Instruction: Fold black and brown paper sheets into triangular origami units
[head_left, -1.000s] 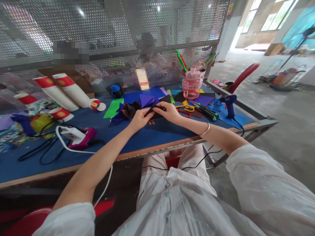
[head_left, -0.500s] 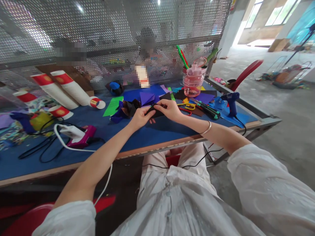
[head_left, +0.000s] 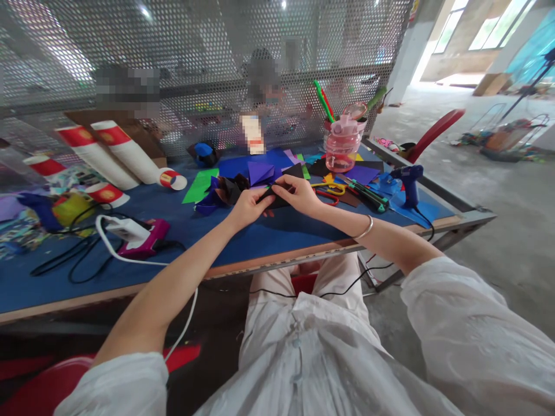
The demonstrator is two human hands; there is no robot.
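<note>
A piece of black paper (head_left: 281, 197) is pinched between my two hands just above the table's front half. My left hand (head_left: 251, 207) grips its left side, thumb on top. The fingers of my right hand (head_left: 298, 193) close on its upper edge. Left of my hands lie crumpled or folded dark blue, black and brown papers (head_left: 221, 193). Behind them rests a folded purple paper (head_left: 261, 173) on a blue sheet (head_left: 234, 166). Right of my right hand are yellow-handled scissors (head_left: 330, 188) and a green-and-black utility knife (head_left: 368, 196).
A blue glue gun (head_left: 408, 182) stands at the right. Behind the scissors is a pink bottle (head_left: 342, 147). To the left are a purple-and-white power adapter (head_left: 145, 236) with cables and several red-and-white paper tubes (head_left: 125, 153). A perforated metal screen (head_left: 195, 63) rises behind the table.
Both hands keep their grip on the black paper with hardly any movement. The whole view has shifted slightly.
</note>
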